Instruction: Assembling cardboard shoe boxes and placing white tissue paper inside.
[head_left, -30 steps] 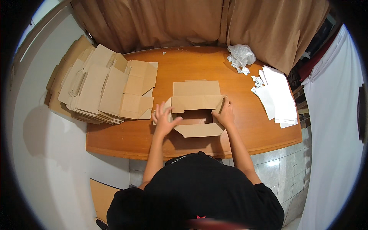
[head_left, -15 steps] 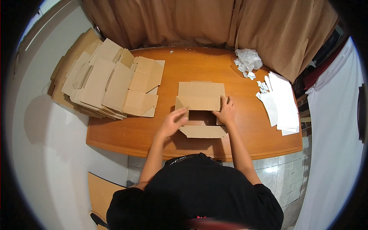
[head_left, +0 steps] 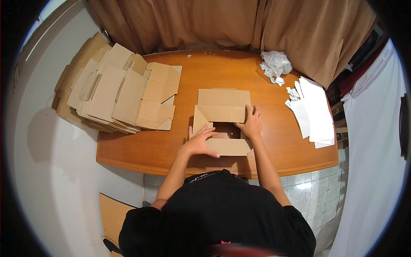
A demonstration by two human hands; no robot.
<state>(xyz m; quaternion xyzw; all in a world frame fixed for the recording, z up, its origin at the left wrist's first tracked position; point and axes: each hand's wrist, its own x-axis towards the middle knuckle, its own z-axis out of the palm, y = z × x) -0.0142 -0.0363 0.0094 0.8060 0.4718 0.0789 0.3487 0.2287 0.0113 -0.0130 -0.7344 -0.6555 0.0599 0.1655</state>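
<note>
A brown cardboard box stands partly folded on the wooden table, its middle opening showing a dark inside. My left hand lies spread at the box's near left corner, with fingers over the left side flap and thumb against the near flap. On the opposite side, my right hand grips the right wall, its thumb toward the opening and its fingers along the outside. The far flap leans back, away from me. What my right fingertips press on is partly hidden.
A tall stack of flattened cardboard boxes fills the table's left side. On the right lie white paper sheets, small white packets and a clear plastic bag with more packets. A brown curtain hangs behind the table.
My left hand has come down from beside the box onto its near left corner, fingers spreading. The near flap now sits closer to the opening. My right hand keeps its hold.
</note>
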